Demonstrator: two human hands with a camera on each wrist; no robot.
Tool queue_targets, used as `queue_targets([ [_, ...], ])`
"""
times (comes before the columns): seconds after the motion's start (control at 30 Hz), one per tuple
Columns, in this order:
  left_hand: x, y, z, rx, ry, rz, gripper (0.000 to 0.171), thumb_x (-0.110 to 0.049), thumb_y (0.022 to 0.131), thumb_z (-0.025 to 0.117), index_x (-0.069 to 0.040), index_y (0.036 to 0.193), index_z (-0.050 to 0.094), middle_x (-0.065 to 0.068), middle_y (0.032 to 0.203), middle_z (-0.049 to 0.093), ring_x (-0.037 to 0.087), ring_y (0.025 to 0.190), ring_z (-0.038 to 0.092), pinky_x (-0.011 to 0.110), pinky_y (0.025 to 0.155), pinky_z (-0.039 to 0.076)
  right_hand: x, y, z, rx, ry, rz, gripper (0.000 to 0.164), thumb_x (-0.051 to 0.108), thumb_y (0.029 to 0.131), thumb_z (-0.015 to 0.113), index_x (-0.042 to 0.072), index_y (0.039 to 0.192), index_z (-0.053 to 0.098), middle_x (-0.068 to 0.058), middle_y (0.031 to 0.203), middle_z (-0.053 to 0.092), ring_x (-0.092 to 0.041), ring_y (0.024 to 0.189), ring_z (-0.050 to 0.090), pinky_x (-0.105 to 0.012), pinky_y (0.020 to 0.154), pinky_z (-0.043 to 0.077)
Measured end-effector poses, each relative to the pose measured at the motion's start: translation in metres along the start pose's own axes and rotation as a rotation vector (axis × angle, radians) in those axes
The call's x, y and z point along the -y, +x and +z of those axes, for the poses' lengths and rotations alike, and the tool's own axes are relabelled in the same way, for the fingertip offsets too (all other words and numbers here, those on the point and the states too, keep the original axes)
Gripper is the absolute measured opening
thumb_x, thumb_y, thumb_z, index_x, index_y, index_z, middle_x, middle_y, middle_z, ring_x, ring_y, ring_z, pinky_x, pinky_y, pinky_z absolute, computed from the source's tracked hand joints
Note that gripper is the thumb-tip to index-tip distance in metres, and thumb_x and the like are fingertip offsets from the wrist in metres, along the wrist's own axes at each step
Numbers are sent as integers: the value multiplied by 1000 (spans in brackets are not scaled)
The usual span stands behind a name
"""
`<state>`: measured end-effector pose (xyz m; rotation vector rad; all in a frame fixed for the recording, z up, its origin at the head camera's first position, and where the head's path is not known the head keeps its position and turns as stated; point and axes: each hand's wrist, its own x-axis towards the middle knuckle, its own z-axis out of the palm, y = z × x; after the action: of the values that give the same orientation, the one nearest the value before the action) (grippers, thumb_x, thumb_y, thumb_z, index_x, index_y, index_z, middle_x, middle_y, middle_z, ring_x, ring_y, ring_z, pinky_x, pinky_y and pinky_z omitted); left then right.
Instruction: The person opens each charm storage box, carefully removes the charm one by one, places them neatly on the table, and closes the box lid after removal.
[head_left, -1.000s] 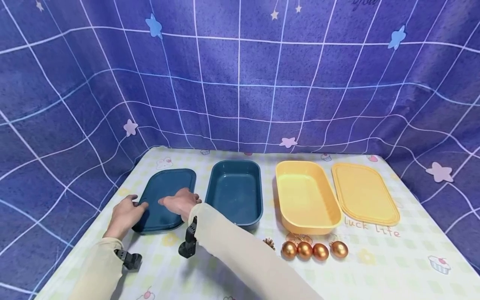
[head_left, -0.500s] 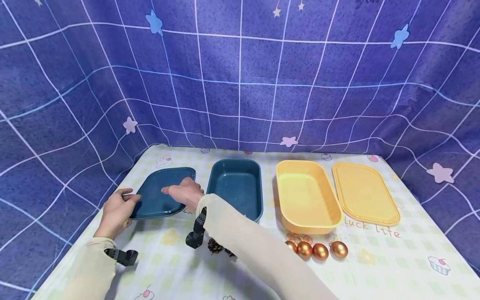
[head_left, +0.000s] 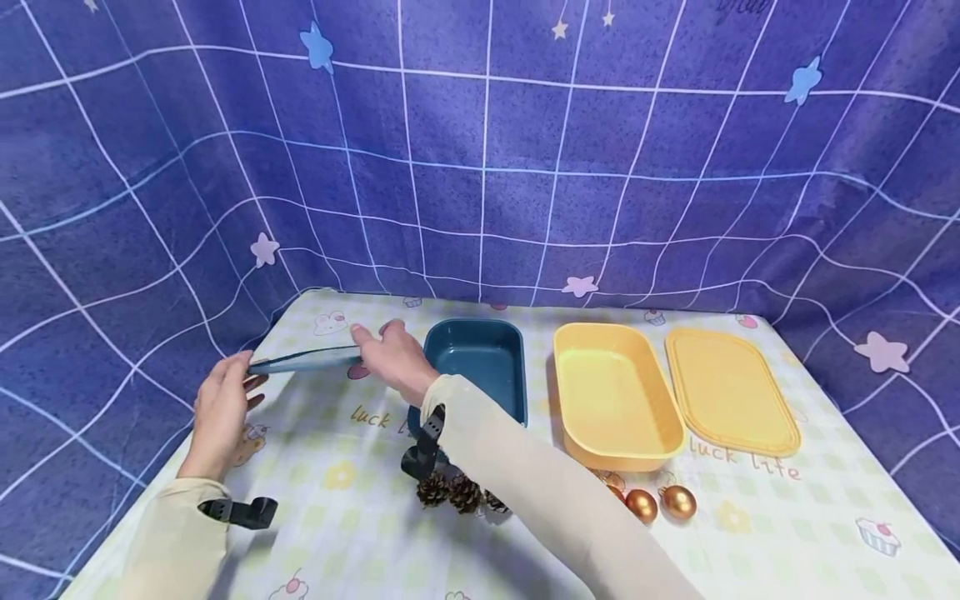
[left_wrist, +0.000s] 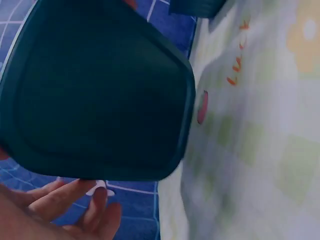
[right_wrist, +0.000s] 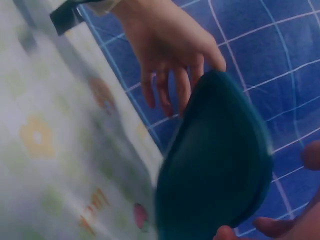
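Observation:
A dark blue lid (head_left: 306, 360) is up off the tablecloth, seen nearly edge-on in the head view. My left hand (head_left: 221, 408) pinches its left end, the thumb on the rim and the other fingers spread below, as the right wrist view shows. At the opposite end, my right hand (head_left: 397, 358) grips the lid's edge; its fingertips are partly hidden. The left wrist view is largely filled by the lid's broad face (left_wrist: 100, 95). Just right of my right hand stands the matching dark blue container (head_left: 487, 367), its near part covered by the wrist and sleeve.
A yellow container (head_left: 618, 400) stands right of the blue one, with a yellow lid (head_left: 731, 387) flat beside it. Several pine cones (head_left: 463, 494) lie near my right forearm. Copper-coloured balls (head_left: 678, 502) sit before the yellow container, some hidden by the sleeve.
The blue lid has risen from the tablecloth and tilted from lying flat to nearly edge-on. Both hands moved up and away with it, and the pine cones came into view from behind the right arm.

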<state>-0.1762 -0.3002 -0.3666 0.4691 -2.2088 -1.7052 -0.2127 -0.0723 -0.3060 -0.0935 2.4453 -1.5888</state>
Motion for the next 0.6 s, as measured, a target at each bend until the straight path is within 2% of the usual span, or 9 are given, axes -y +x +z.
queue_targets([
  [0.03, -2, -1, 1, -2, -60, 5, 47, -48, 106, 36, -18, 140, 49, -22, 106, 64, -14, 89, 61, 6, 76, 55, 1, 0, -3, -4, 14, -17, 58, 55, 100, 48, 11, 139, 45, -11, 136, 63, -26, 132, 56, -40, 112, 48],
  [0.1, -7, -3, 3, -14, -134, 21, 51, -49, 107, 33, -19, 147, 44, -11, 125, 67, -10, 96, 62, 6, 78, 53, 3, -1, -9, -11, 33, -52, 59, 56, 102, 43, 14, 143, 41, -11, 143, 57, -26, 135, 54, -40, 114, 46],
  [0.17, -12, -6, 6, -28, -177, 39, 56, -50, 107, 29, -19, 153, 37, -2, 143, 61, -5, 105, 61, 7, 82, 50, 5, -2, -13, -23, 53, -88, 61, 57, 102, 41, 15, 146, 37, -11, 140, 58, -26, 132, 56, -40, 113, 47],
  [0.2, -13, -7, 7, -39, -175, 52, 56, -50, 108, 27, -20, 155, 35, 1, 150, 55, -3, 111, 60, 8, 85, 48, 5, -2, -15, -26, 66, -102, 60, 57, 102, 41, 16, 146, 36, -11, 136, 60, -25, 128, 58, -40, 111, 48],
  [0.3, -18, -13, 10, -77, -112, 124, 52, -48, 108, 25, -27, 155, 34, 4, 155, 50, 1, 125, 56, 17, 97, 45, 6, -6, -21, -40, 93, -159, 56, 56, 102, 42, 17, 141, 35, -10, 127, 61, -24, 115, 62, -39, 103, 50],
  [0.37, -21, -17, 13, -104, -55, 205, 49, -45, 109, 27, -30, 154, 38, 2, 153, 52, 1, 130, 54, 23, 104, 43, 6, -9, -27, -43, 99, -210, 50, 55, 102, 44, 17, 134, 37, -8, 127, 59, -22, 109, 61, -36, 97, 51],
  [0.47, -25, -21, 16, -136, 14, 370, 43, -36, 109, 33, -29, 149, 48, -2, 149, 57, -1, 132, 53, 20, 112, 42, 7, -15, -38, -25, 84, -325, 43, 49, 103, 47, 16, 130, 44, -10, 130, 52, -25, 111, 56, -37, 95, 49],
  [0.6, -31, -24, 25, -175, 22, 587, 37, -21, 105, 46, -18, 139, 62, 0, 145, 60, -3, 132, 52, 8, 107, 43, 4, -23, -50, -11, -9, -468, 46, 45, 102, 53, 22, 142, 49, -12, 134, 45, -27, 121, 48, -43, 100, 49],
])
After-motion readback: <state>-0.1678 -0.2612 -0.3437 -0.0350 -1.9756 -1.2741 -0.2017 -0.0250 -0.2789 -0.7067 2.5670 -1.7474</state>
